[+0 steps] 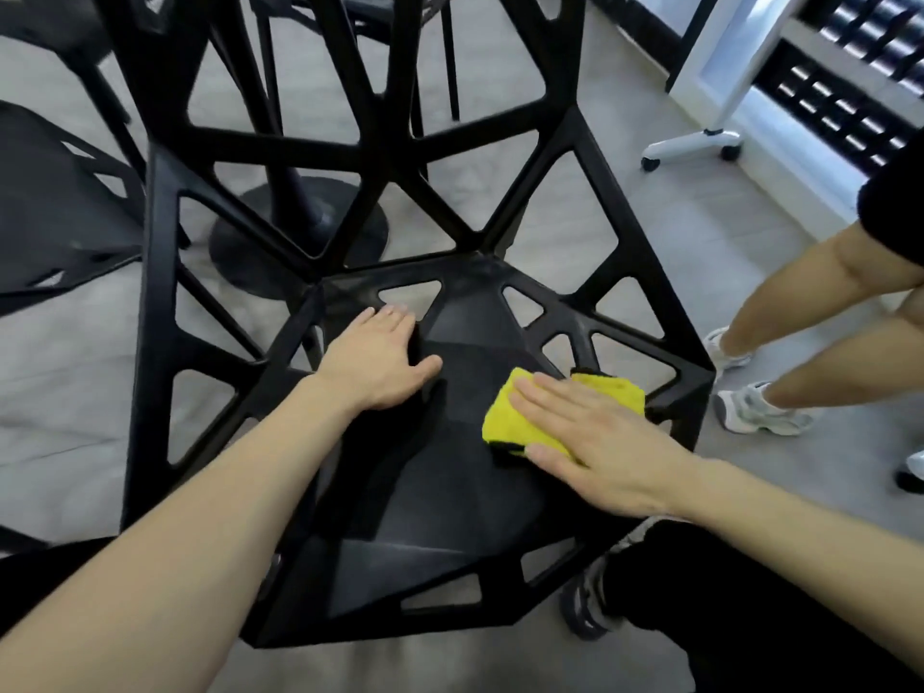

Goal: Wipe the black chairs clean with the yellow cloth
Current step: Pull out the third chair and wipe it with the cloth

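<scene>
Right now the right hand (pixel 595 442) presses the yellow cloth (pixel 555 412) flat-fingered on the near chair's (pixel 450 442) seat; left hand (pixel 380 362) braces, fingers straight. Other chairs (pixel 55 202) likely remain.

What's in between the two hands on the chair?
Only bare black chair seat. In the head view, the left hand rests flat on the seat, and the right hand presses the yellow cloth down; nothing else lies between them.
</scene>
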